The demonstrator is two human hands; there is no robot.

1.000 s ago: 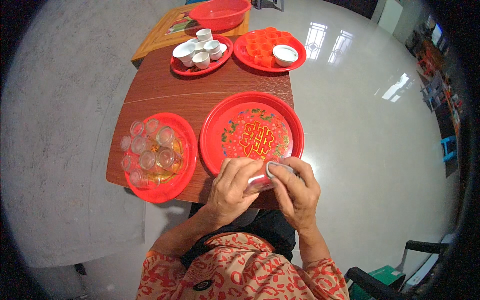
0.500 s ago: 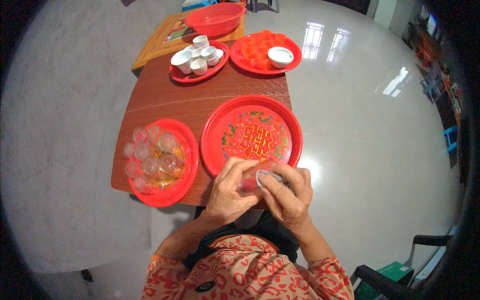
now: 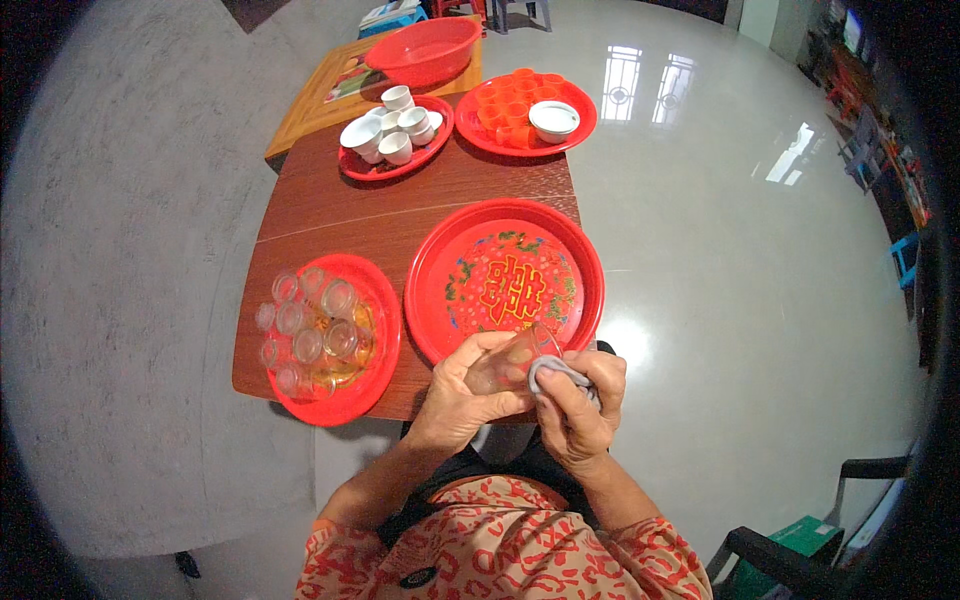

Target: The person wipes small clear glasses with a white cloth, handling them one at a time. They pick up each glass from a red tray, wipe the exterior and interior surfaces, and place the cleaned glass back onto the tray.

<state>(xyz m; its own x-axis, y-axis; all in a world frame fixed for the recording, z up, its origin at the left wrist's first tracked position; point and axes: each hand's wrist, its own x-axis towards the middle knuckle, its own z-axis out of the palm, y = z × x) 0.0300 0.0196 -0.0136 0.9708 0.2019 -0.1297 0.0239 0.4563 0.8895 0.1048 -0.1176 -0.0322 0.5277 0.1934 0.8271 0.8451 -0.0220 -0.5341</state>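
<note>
A clear drinking glass (image 3: 496, 371) lies tilted in my left hand (image 3: 452, 401), whose fingers and thumb wrap round it. My right hand (image 3: 586, 402) pinches a pale grey cloth (image 3: 566, 377) and presses it to the glass's rim end. Both hands are over the near edge of the table, just in front of a round red tray (image 3: 420, 240) with a gold and green pattern on its bottom. To the left, several clear glasses (image 3: 308, 345) stand on another red tray (image 3: 388, 360).
At the table's far end, a red tray (image 3: 352, 170) bears white cups (image 3: 396, 148); another red plate (image 3: 592, 110) holds orange cups (image 3: 515, 105) and white bowls (image 3: 554, 120). Beyond is a red basin (image 3: 425, 55). A black-armed chair (image 3: 770, 560) stands at the lower right.
The cloth has shifted from inside the glass's mouth area toward its outer rim, and more of the glass shows. The whole view has shifted slightly; the trays stay put.
</note>
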